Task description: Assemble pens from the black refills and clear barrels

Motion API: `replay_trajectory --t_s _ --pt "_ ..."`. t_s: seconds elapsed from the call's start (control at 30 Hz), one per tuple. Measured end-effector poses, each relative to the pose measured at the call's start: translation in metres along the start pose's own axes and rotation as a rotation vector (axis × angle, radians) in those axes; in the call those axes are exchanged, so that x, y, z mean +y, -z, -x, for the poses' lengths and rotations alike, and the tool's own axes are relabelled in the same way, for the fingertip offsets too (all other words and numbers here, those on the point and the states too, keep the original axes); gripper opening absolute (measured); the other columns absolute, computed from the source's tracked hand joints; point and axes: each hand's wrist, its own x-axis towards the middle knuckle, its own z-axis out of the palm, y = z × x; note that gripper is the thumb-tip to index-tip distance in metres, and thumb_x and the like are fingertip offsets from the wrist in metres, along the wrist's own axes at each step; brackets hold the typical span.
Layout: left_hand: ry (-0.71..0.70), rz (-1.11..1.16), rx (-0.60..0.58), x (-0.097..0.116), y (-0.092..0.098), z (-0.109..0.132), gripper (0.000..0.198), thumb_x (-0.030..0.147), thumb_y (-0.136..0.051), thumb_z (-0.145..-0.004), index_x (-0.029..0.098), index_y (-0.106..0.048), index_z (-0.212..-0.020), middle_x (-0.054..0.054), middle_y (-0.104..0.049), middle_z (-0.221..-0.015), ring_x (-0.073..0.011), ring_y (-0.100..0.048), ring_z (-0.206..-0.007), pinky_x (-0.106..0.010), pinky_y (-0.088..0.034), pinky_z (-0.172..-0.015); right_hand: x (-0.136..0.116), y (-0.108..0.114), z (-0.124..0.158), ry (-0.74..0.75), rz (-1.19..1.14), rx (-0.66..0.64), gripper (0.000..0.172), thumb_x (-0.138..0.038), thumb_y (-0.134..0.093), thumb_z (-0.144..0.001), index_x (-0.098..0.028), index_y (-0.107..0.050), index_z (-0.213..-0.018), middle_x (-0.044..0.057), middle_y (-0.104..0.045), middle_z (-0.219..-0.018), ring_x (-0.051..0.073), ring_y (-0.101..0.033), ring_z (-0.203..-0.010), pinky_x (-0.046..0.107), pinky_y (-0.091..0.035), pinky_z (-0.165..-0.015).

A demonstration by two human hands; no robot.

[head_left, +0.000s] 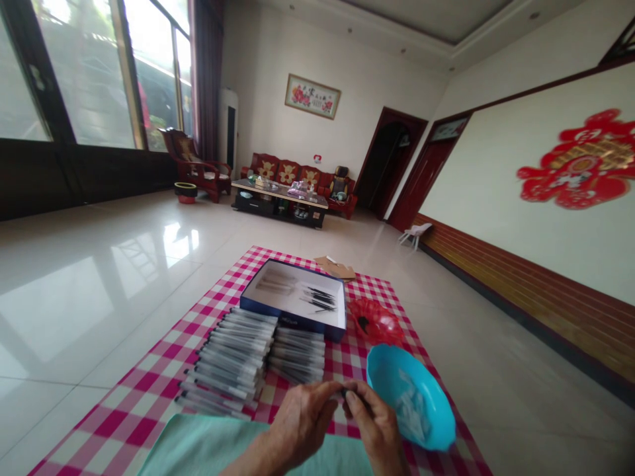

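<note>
My left hand (300,423) and my right hand (374,430) meet at the bottom of the view, fingertips pinched together on a small dark thing (344,394) that I cannot name. They hover over a red-and-white checked cloth (149,403). Just ahead lie two rows of slim grey packaged pens (233,360). Beside my right hand sits a blue bowl (431,416) with small pale pieces inside. Beyond the rows is a blue-walled box (292,317) holding loose dark and clear pen parts.
A red plastic dish (376,322) lies right of the box, a brown cardboard piece (337,268) behind it. A light green cloth (198,446) covers the near edge. Glossy tiled floor surrounds the cloth; sofa and low table (280,195) stand far back.
</note>
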Motion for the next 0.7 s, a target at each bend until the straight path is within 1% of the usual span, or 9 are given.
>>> replay_trajectory --t_s 0.07,0.13,0.2,0.3,0.4,0.5,0.6,0.7 --pt "-0.006 -0.103 -0.039 -0.001 0.001 0.001 0.024 0.018 -0.041 -0.090 0.021 -0.060 -0.104 -0.003 -0.068 -0.080 -0.0156 -0.065 -0.071 -0.021 -0.047 -0.064 0.004 0.000 0.001 0.008 0.024 -0.005 0.031 -0.046 -0.063 -0.076 -0.018 -0.071 -0.086 0.002 -0.062 -0.061 0.017 -0.059 -0.060 0.025 -0.051 -0.056" --pt "0.005 -0.156 -0.057 -0.005 0.000 0.002 0.021 0.018 -0.041 -0.090 0.020 -0.059 -0.101 -0.003 -0.068 -0.078 -0.0166 -0.065 -0.070 -0.022 -0.046 -0.062 0.008 0.000 0.002 0.007 0.039 -0.005 0.031 -0.046 -0.063 -0.076 -0.018 -0.071 -0.086 0.003 -0.064 -0.064 0.017 -0.060 -0.061 0.026 -0.051 -0.057" --pt "0.023 -0.165 -0.043 -0.011 -0.003 0.004 0.019 0.017 -0.042 -0.089 0.018 -0.058 -0.100 -0.004 -0.068 -0.075 -0.0171 -0.065 -0.068 -0.022 -0.045 -0.060 0.012 0.000 0.003 0.002 0.040 -0.006 0.030 -0.045 -0.063 -0.076 -0.017 -0.071 -0.086 0.004 -0.066 -0.068 0.018 -0.061 -0.061 0.026 -0.052 -0.057" --pt "0.034 -0.179 -0.028 -0.018 -0.005 0.005 0.014 0.018 -0.045 -0.089 0.017 -0.059 -0.089 -0.003 -0.065 -0.069 -0.0160 -0.063 -0.062 -0.022 -0.043 -0.058 0.017 0.000 0.004 -0.009 0.032 -0.037 0.030 -0.044 -0.064 -0.075 -0.017 -0.071 -0.088 0.005 -0.067 -0.072 0.018 -0.062 -0.064 0.027 -0.052 -0.058" --pt "0.020 -0.232 -0.028 -0.019 -0.003 0.005 0.017 0.020 -0.047 -0.090 0.018 -0.061 -0.081 -0.002 -0.064 -0.069 -0.0155 -0.061 -0.065 -0.022 -0.041 -0.060 0.021 0.001 0.004 -0.030 0.046 -0.073 0.031 -0.043 -0.064 -0.076 -0.017 -0.070 -0.090 0.005 -0.067 -0.070 0.018 -0.061 -0.062 0.027 -0.051 -0.056" --pt "0.016 -0.302 -0.027 -0.016 0.002 0.003 0.020 0.024 -0.047 -0.091 0.020 -0.064 -0.082 -0.002 -0.064 -0.070 -0.0163 -0.059 -0.069 -0.023 -0.039 -0.061 0.023 0.003 0.003 -0.028 0.098 -0.089 0.030 -0.044 -0.061 -0.078 -0.016 -0.067 -0.088 0.003 -0.065 -0.068 0.017 -0.060 -0.061 0.026 -0.049 -0.055" --pt "0.021 -0.329 -0.035 -0.012 0.005 0.003 0.021 0.025 -0.046 -0.092 0.021 -0.066 -0.084 -0.002 -0.062 -0.068 -0.0169 -0.057 -0.069 -0.024 -0.038 -0.060 0.020 0.003 0.004 0.036 0.189 -0.110 0.026 -0.042 -0.056 -0.083 -0.018 -0.064 -0.084 0.003 -0.064 -0.070 0.017 -0.058 -0.063 0.025 -0.048 -0.057" --pt "0.015 -0.332 -0.046 -0.009 0.006 0.003 0.020 0.023 -0.048 -0.091 0.021 -0.067 -0.087 -0.002 -0.062 -0.069 -0.0173 -0.056 -0.070 -0.024 -0.038 -0.062 0.016 0.000 0.006 0.154 0.296 -0.112 0.021 -0.037 -0.049 -0.088 -0.019 -0.060 -0.083 0.002 -0.062 -0.075 0.017 -0.058 -0.069 0.026 -0.047 -0.064"
